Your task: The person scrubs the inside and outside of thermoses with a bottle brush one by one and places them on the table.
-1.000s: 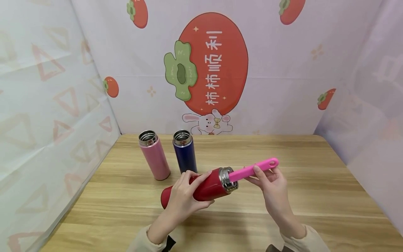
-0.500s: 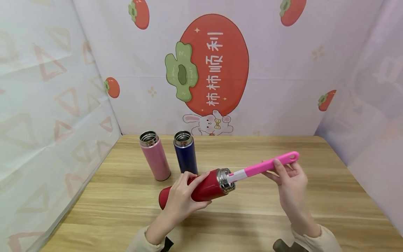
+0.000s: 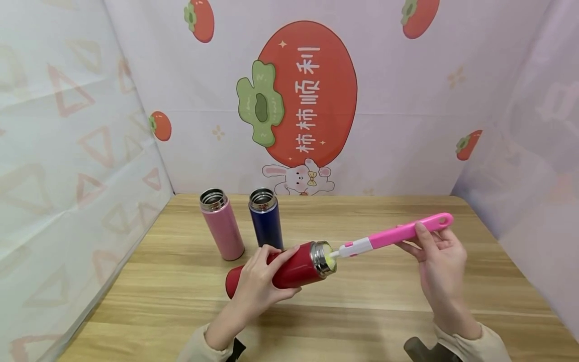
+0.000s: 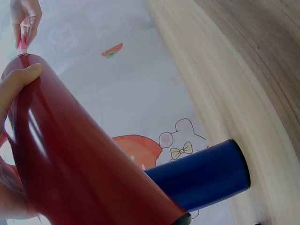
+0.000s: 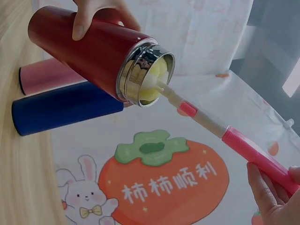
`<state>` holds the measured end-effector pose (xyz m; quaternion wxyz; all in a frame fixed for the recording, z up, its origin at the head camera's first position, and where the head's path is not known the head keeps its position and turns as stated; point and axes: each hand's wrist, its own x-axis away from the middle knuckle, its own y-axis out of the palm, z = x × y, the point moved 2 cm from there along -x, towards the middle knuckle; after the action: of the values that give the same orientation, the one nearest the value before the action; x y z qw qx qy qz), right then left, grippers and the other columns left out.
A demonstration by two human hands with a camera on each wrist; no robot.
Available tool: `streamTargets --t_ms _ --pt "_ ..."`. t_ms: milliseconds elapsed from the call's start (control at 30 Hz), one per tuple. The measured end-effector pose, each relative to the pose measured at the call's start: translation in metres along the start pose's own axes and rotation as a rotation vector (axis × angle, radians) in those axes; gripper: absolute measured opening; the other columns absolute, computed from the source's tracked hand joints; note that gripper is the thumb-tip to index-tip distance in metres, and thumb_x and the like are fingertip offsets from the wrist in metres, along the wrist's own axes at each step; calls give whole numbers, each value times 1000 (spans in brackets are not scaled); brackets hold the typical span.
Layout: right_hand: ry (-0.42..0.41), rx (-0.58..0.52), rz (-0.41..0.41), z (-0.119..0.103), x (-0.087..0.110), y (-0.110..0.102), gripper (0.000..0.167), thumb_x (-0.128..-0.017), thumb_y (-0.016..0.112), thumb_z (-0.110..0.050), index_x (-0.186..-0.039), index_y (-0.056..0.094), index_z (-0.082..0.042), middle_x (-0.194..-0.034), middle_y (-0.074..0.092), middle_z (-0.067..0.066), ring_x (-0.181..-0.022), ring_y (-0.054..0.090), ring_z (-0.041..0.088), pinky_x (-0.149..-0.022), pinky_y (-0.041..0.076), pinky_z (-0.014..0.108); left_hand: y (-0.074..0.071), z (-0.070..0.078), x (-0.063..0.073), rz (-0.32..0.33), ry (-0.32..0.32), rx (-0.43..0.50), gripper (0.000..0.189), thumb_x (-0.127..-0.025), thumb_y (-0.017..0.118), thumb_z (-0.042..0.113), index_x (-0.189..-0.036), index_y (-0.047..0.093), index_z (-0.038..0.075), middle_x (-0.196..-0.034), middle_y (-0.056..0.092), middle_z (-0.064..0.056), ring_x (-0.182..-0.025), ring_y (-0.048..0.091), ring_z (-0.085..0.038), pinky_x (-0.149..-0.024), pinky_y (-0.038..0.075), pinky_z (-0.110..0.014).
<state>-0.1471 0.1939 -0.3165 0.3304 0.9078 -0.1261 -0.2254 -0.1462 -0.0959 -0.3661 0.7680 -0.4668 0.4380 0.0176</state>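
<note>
In the head view my left hand (image 3: 259, 281) grips a red thermos bottle (image 3: 296, 266), tilted with its steel mouth toward the right. The fingers and thumb wrap round its body. My right hand (image 3: 443, 261) pinches the pink handle of a bottle brush (image 3: 393, 235) near its looped end. The brush has a white neck, and its yellow and white sponge head (image 5: 157, 79) sits in the bottle's mouth, as the right wrist view shows. How far the sponge reaches inside is hidden. Seen from the left wrist, the red bottle (image 4: 89, 154) slants across the view.
Behind the left hand stand a pink bottle (image 3: 223, 229) and a dark blue bottle (image 3: 266, 221), both upright and uncapped. They are on a wooden table (image 3: 362, 322). A printed cloth backdrop (image 3: 398, 125) rises along the table's back edge, with cloth at both sides.
My right hand has moved right and slightly up, drawing the brush outward, so its white neck and the sponge at the mouth now show. The left hand and red bottle have shifted slightly left.
</note>
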Motion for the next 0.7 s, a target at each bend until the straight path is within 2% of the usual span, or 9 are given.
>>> streamTargets --t_ms 700 --pt "-9 -35 -15 -10 -7 -14 6 -84 50 8 -87 54 11 -74 63 17 -68 65 24 -62 51 37 -3 -8 6 -27 0 -24 75 -52 82 38 -121 52 28 -92 51 -3 -82 50 -14 -65 47 -30"
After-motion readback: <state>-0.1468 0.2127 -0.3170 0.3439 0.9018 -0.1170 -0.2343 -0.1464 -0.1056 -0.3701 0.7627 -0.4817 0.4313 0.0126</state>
